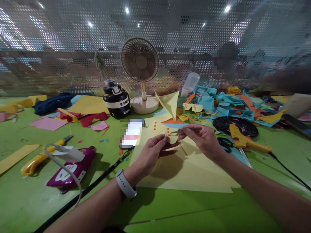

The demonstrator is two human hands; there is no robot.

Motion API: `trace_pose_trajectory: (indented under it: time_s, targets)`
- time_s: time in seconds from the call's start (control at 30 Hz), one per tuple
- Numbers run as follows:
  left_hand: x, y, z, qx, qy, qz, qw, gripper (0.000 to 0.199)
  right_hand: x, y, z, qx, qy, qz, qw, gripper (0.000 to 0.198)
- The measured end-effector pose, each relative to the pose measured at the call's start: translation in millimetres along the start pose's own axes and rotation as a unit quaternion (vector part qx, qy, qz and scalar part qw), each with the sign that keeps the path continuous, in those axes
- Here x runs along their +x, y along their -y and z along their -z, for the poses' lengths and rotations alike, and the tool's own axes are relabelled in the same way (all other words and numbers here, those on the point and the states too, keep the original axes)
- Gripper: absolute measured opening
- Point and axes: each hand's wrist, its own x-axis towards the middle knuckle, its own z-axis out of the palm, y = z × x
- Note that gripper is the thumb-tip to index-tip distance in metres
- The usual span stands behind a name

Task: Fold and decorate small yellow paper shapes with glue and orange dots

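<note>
"Pale-yellow paper piece (173,139): where is it held?"
"Pinched in the left hand (155,147), orange squares (168,131) on its face, above a large yellow sheet (191,178)."
"And the right hand (204,139)?"
"Closed on a slim tweezer-like tool (178,132), its tip beside the squares, with a yellow glue gun (251,144) lying farther right"

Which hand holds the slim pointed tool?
The right hand holds the slim pointed tool; the left hand, with a pale wristband, holds a small yellow paper piece.
</note>
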Motion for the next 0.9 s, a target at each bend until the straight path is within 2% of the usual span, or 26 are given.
trace_pose_trajectory:
  time_s: [0.53,0.8,0.9]
  targets:
    - [-1.8,-1.4,-0.9,0.025,0.004,0.001,1.0,0.02,-1.1,-0.6,-0.2,0.009,0.012,-0.016,1.0,0.027]
    - [-0.1,-0.4,0.3,0.029,0.02,-0.016,0.999,0.017,-1.3,1.0,-0.6,0.023,-0.002,-0.015,1.0,0.025]
    - [0.4,-0.7,0.0,0.034,0.021,-0.014,0.999,0.018,0.0,-0.4,1.2,0.045,-0.033,0.001,0.998,0.028]
